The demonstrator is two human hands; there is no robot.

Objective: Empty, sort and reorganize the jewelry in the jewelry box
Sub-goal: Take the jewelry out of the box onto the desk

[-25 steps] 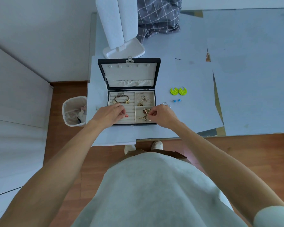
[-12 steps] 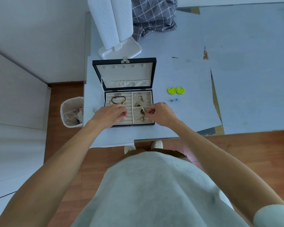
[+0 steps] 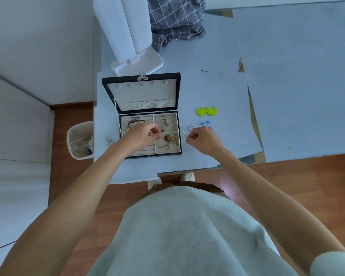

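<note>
The black jewelry box [image 3: 177, 136] stands open on the table, its lid upright. Its cream tray holds a dark bracelet [image 3: 134, 122] at the back left and tangled gold pieces [image 3: 169, 142] in the right compartments. My left hand [image 3: 142, 136] hovers over the tray's ring rolls with fingers curled; what it holds is hidden. My right hand [image 3: 203, 139] is just right of the box and pinches a small thin earring [image 3: 185, 135]. On the table lie a silver hoop [image 3: 190, 127], two blue studs [image 3: 205, 122] and a pair of lime-green earrings [image 3: 206, 110].
A white stand [image 3: 135, 62] sits behind the box, with checked grey cloth [image 3: 175, 18] beside it. A small pale piece [image 3: 107, 140] lies left of the box. A waste bin [image 3: 79, 140] stands on the floor at the table's left edge.
My right hand has moved out of the box's front right compartment to the table on its right, carrying a small earring. My left hand has stayed over the tray.
</note>
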